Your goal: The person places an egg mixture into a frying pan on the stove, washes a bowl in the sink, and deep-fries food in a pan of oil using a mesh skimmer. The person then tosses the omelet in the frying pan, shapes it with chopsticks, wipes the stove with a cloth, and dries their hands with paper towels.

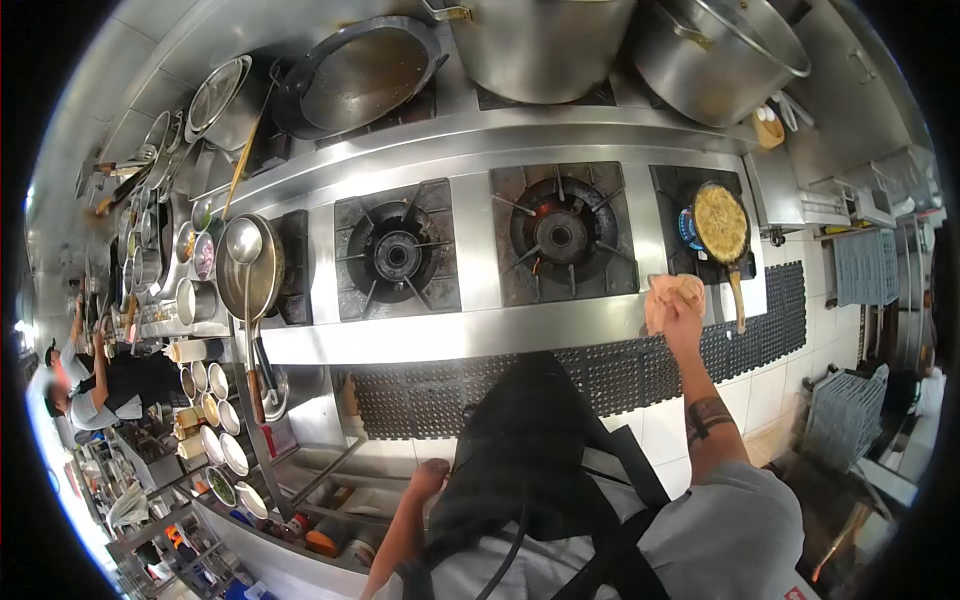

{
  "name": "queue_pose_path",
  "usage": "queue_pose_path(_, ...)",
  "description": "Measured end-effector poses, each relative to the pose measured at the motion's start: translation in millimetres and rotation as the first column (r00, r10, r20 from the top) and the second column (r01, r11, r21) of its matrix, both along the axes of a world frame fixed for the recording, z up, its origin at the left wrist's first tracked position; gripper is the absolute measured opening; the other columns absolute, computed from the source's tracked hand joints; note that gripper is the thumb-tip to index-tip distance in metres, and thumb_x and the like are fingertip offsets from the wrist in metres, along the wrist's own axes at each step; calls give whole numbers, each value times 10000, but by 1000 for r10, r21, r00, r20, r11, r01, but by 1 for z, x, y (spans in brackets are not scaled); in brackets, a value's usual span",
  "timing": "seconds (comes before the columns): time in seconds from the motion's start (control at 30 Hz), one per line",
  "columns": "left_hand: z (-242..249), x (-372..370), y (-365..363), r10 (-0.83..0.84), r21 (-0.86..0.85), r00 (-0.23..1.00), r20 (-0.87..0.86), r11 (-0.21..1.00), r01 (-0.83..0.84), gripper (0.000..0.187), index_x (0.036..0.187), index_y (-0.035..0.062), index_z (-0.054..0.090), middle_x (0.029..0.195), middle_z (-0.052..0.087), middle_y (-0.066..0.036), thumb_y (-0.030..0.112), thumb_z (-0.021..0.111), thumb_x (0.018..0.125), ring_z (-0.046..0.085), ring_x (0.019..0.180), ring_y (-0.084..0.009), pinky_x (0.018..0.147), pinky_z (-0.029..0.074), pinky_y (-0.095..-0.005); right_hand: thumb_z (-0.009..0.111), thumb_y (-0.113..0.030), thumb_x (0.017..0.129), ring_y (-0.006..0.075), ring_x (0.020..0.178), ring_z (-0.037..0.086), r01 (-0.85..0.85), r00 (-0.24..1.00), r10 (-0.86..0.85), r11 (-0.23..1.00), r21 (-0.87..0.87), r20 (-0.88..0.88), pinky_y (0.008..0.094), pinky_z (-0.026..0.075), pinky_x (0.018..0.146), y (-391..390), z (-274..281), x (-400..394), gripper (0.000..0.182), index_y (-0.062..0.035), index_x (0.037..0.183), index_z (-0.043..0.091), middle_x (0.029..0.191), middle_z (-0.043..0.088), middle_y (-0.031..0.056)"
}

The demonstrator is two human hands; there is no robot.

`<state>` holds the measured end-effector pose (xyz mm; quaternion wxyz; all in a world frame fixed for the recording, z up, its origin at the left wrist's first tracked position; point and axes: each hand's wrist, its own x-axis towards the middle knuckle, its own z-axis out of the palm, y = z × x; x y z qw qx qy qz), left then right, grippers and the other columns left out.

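Note:
My right hand (pixel 682 300) grips a folded pinkish-orange cloth (pixel 660 310) against the steel front edge of the stove. Just beyond it, to the right, a frying pan (pixel 738 295) sits over a lit blue flame on the rightmost burner. A browned, flat layer of food (pixel 719 222) fills the pan, and the pan's handle points toward me over the stove edge. My left hand (pixel 432 478) hangs low beside my black apron (pixel 510 430), its fingers curled closed with nothing visible in them.
Two more burners (pixel 398 256) (pixel 562 235) lie to the left. A pan with a ladle (pixel 244 240) rests farther left, beside several bowls (pixel 233 455). Large stockpots (pixel 545 50) and a wok (pixel 365 80) stand behind. Another person (pixel 85 395) is at far left. Black matting (pixel 620 380) covers the floor.

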<state>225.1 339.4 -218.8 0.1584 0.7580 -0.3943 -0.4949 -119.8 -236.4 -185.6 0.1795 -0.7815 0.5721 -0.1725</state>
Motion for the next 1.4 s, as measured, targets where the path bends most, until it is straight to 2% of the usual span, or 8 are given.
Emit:
queue_pose_path(0.17, 21, 1, -86, 136, 175, 990, -47, 977, -126, 231, 1052, 37, 656, 999, 682, -163, 189, 550, 914, 682, 868, -297, 762, 548, -400, 555, -115, 947, 352, 1078, 639, -298, 955, 298, 955, 13, -8, 374, 500, 936, -16, 13, 21, 282, -40, 1198, 659, 1141, 670, 200)
queue_pose_path(0.2, 29, 1, -103, 416, 323, 898, -144, 878, -355, 259, 1083, 22, 654, 971, 696, -151, 225, 546, 963, 699, 817, -250, 753, 555, -365, 557, -111, 951, 345, 1094, 635, -268, 962, 265, 962, 42, 64, 370, 496, 944, -24, 13, 34, 273, -30, 1192, 657, 1150, 667, 198)
queue_pose_path(0.4, 46, 10, -132, 498, 322, 841, -210, 848, -421, 257, 1094, -19, 644, 937, 708, -160, 189, 543, 982, 704, 779, -197, 714, 565, -332, 584, -99, 946, 342, 1152, 602, -102, 967, 7, 927, 360, 255, 381, 470, 986, -95, 29, 87, 276, -17, 1204, 638, 1203, 653, 175)
queue_pose_path(0.47, 41, 15, -125, 500, 297, 837, -221, 852, -431, 251, 1094, -17, 646, 925, 708, -161, 179, 537, 981, 702, 771, -196, 711, 564, -331, 567, -42, 914, 358, 1232, 544, -299, 953, 301, 952, -60, 34, 401, 441, 1033, -99, 42, 89, 382, -52, 1296, 589, 1294, 609, 159)
queue_pose_path(0.63, 29, 16, -100, 665, 460, 720, -200, 712, -530, 266, 1088, -40, 644, 903, 707, -156, 162, 531, 957, 696, 748, -192, 709, 554, -323, 553, -27, 891, 358, 1335, 453, -431, 885, 421, 902, -9, -201, 425, 384, 1105, -94, 13, 72, 432, -66, 1320, 560, 1403, 509, 168)
queue_pose_path(0.77, 27, 19, -90, 314, 341, 943, -107, 903, -261, 274, 1087, -47, 645, 893, 704, -147, 167, 537, 954, 692, 762, -195, 712, 547, -322, 536, -84, 894, 365, 1113, 578, -283, 959, 284, 957, -59, 14, 444, 453, 962, -183, -24, 135, 234, -58, 1095, 655, 1137, 638, 179)
queue_pose_path(0.97, 69, -3, -99, 779, 367, 607, -158, 617, -697, 284, 1131, -47, 629, 956, 703, -146, 171, 546, 970, 686, 811, -193, 734, 541, -322, 530, -260, 925, 391, 842, 676, 32, 932, -71, 993, -115, -356, 520, 529, 749, -247, 3, 283, 232, -85, 920, 681, 882, 702, 195)
queue_pose_path(1.4, 114, -60, -85, 812, 433, 584, 1, 526, -732, 308, 1169, -3, 654, 1006, 721, -146, 204, 578, 953, 675, 949, -206, 848, 511, -331, 577, -71, 842, 362, 902, 654, -715, 689, 717, 646, -267, -109, 455, 515, 790, -79, -30, 501, 143, -64, 980, 614, 949, 681, 158)
